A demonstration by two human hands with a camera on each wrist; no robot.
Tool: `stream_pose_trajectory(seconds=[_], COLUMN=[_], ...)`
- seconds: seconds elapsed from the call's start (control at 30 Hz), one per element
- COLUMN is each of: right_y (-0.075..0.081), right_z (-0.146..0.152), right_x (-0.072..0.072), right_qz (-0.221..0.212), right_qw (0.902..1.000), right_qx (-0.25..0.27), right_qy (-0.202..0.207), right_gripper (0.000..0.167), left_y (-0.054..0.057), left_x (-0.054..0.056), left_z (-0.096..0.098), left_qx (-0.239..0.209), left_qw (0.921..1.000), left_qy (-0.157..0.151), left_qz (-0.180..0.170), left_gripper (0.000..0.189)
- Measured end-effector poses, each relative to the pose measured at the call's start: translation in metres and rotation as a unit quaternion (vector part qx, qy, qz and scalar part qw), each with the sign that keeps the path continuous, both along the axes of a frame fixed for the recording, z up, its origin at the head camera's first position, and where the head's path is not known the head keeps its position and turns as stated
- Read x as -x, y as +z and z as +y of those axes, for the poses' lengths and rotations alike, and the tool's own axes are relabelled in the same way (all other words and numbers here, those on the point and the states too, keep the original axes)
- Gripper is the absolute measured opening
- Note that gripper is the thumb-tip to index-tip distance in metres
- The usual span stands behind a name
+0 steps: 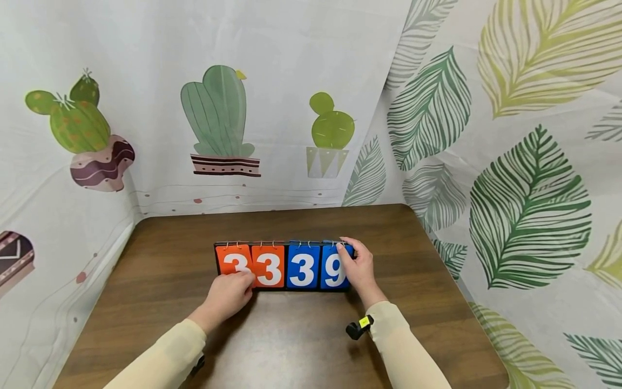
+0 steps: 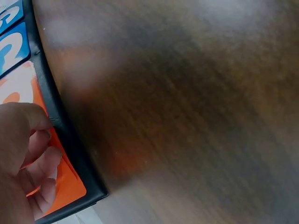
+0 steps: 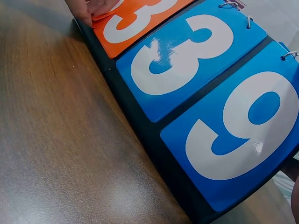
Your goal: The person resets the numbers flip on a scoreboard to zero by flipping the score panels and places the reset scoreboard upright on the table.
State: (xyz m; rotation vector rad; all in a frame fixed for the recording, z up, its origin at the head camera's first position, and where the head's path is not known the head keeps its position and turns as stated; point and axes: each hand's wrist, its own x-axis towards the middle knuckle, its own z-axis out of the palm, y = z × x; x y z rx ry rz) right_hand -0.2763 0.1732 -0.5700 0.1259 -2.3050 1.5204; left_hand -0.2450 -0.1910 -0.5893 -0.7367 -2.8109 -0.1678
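Note:
A tabletop flip scoreboard [image 1: 303,290] with a black base stands on the table, bearing two orange number cards and two blue ones on metal rings. They read 3, 3, 3, 9 from left to right. My left hand [image 1: 227,296] covers the lower part of the leftmost orange card [image 1: 233,254]. In the right wrist view its fingers [image 3: 84,10] pinch a lifted orange edge; which orange card that belongs to is unclear. My right hand [image 1: 358,268] grips the board's upper right corner, thumb over the blue 9 card [image 3: 233,140] and fingers partly hidden behind.
The brown wooden table [image 1: 291,340] extends around the scoreboard. Behind it hangs a cloth printed with cacti [image 1: 218,113], and a leaf-patterned cloth [image 1: 534,205] borders the right side. A black wrist device [image 1: 358,327] sits at my right cuff.

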Motion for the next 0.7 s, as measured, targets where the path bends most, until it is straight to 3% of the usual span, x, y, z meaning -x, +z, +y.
stream_pose_trajectory(seconds=[0.13, 0.3, 0.43, 0.53, 0.6, 0.7], right_y=[0.000, 0.001, 0.001, 0.001, 0.001, 0.002], right_z=[0.000, 0.000, 0.001, 0.001, 0.000, 0.000], right_x=[0.000, 0.001, 0.000, -0.001, -0.001, -0.001], right_qz=[-0.004, -0.004, -0.009, -0.013, -0.014, -0.011], right_qw=[1.0000, 1.0000, 0.9999, 0.9999, 0.9999, 0.9999], right_qx=[0.001, 0.000, -0.003, -0.002, 0.000, 0.001], right_qy=[0.003, 0.004, 0.004, 0.004, 0.004, 0.005], right_gripper=[0.029, 0.030, 0.030, 0.030, 0.030, 0.029], left_y=[-0.001, 0.002, 0.013, 0.031, 0.048, 0.077], left_x=[-0.001, -0.004, -0.005, -0.003, 0.000, 0.009], left_z=[0.000, 0.000, 0.000, -0.001, -0.003, -0.009], left_qx=[-0.005, -0.013, -0.065, -0.138, -0.200, -0.300], left_qw=[1.0000, 0.9999, 0.9975, 0.9874, 0.9752, 0.9513], left_qy=[0.004, 0.005, -0.028, -0.062, -0.071, -0.039], left_qz=[0.007, -0.008, 0.009, 0.045, 0.065, 0.058], left_gripper=[0.026, 0.017, 0.008, 0.013, 0.013, 0.013])
